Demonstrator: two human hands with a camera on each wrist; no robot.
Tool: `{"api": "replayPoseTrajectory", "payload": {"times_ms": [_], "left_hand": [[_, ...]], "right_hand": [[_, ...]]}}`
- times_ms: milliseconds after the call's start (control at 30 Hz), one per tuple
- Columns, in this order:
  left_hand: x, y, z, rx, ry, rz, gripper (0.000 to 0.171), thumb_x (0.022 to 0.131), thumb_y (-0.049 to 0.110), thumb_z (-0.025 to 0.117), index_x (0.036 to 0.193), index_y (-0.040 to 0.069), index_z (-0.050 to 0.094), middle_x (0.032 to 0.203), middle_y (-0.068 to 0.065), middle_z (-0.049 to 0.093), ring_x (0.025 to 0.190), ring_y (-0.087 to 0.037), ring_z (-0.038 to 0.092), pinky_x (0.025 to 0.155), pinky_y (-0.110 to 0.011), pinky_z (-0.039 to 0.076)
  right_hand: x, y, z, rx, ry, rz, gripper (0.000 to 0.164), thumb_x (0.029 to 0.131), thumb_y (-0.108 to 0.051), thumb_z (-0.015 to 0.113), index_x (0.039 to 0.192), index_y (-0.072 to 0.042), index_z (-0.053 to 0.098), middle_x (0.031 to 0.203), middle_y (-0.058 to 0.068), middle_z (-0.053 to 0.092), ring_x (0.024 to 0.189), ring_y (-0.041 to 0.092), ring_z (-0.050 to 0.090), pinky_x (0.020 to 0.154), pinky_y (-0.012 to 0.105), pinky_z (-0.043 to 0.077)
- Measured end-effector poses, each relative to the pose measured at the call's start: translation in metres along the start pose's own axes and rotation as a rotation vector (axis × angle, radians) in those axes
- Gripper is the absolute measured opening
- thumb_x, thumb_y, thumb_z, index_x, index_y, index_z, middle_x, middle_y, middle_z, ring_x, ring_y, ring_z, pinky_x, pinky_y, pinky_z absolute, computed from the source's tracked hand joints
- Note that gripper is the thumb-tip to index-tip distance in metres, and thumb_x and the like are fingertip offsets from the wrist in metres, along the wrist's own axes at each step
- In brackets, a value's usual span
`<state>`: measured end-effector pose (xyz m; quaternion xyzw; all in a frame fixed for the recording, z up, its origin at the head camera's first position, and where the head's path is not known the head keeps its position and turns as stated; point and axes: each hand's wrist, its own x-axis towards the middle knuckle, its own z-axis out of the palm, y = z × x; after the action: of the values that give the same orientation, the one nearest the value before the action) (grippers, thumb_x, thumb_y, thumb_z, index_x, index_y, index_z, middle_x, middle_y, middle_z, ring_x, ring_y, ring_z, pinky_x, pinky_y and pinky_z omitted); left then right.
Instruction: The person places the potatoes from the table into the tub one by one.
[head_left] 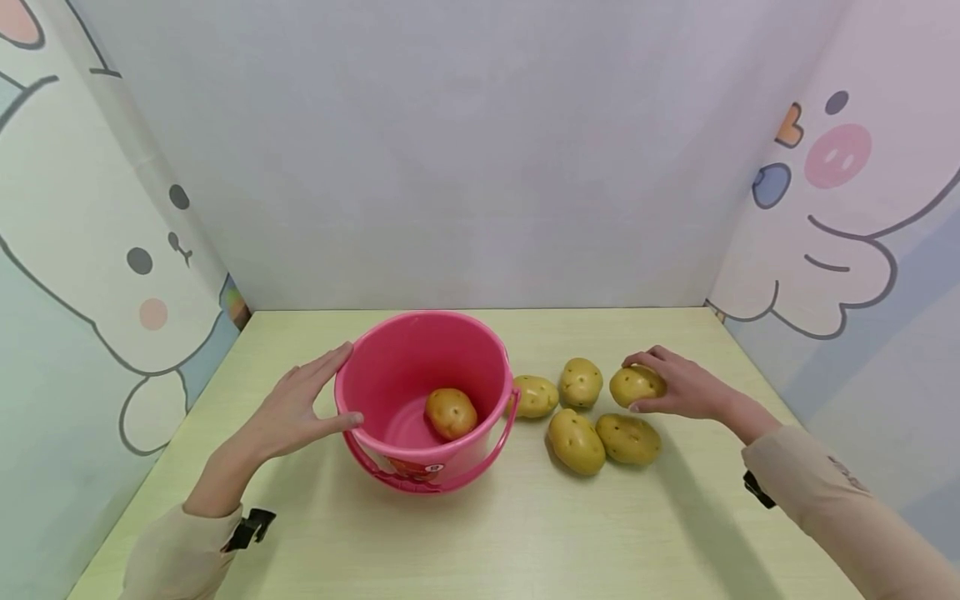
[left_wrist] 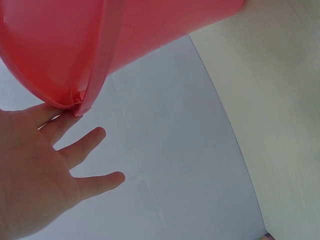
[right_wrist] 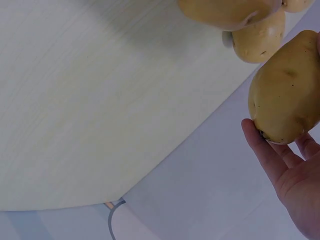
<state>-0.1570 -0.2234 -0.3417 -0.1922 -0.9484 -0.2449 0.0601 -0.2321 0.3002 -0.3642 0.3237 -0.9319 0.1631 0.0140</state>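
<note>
A pink bucket (head_left: 420,333) stands upright on the table, left of the middle, with one potato (head_left: 451,414) inside. My left hand (head_left: 303,408) touches the bucket's left side at the rim, its fingers spread and mostly straight. In the left wrist view the fingertips (left_wrist: 67,120) meet the rim beside the handle joint. On the right, my right hand (head_left: 678,385) pinches a yellow potato (head_left: 636,387) between thumb and fingers. The right wrist view shows this potato (right_wrist: 287,90) above the fingers, with the thumb mostly out of frame.
Several more potatoes lie between the bucket and my right hand: one potato (head_left: 536,397) beside the bucket, others (head_left: 581,382) close by, including a front one (head_left: 577,442) and a right one (head_left: 628,439). Walls with cartoon prints (head_left: 480,167) enclose the pale table (head_left: 525,533).
</note>
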Motion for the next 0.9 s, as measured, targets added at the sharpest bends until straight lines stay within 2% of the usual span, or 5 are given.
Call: {"api": "replayPoseTrajectory", "payload": {"times_ms": [433,667,900], "left_hand": [[0.000,0.001,-0.001,0.005,-0.004,-0.003,0.089,0.070,0.045,0.067,0.140,0.010,0.023,0.139,-0.013,0.028,0.123,-0.034,0.026,0.091,-0.063,0.017],[0.000,0.000,0.001,0.006,0.002,0.002,0.089,0.070,0.043,0.068,0.140,0.010,0.024,0.139,-0.013,0.029,0.122,-0.034,0.026,0.091,-0.063,0.017],[0.000,0.000,0.000,0.003,0.000,0.001,0.089,0.070,0.040,0.069,0.140,0.010,0.023,0.139,-0.013,0.028,0.123,-0.034,0.026,0.091,-0.063,0.017]], "right_hand": [[-0.001,-0.019,-0.006,-0.019,0.018,-0.054,0.057,0.070,-0.047,0.068,0.114,-0.016,0.051,0.101,0.002,0.048,0.081,0.015,0.047,0.067,0.034,0.043],[0.002,-0.037,-0.013,-0.013,0.000,-0.072,0.058,0.070,-0.050,0.066,0.115,-0.018,0.051,0.105,0.003,0.048,0.087,0.015,0.047,0.071,0.036,0.043],[0.007,-0.057,-0.018,-0.039,0.007,-0.126,0.059,0.070,-0.053,0.065,0.116,-0.019,0.051,0.105,0.001,0.048,0.087,0.014,0.047,0.071,0.034,0.044]]}}
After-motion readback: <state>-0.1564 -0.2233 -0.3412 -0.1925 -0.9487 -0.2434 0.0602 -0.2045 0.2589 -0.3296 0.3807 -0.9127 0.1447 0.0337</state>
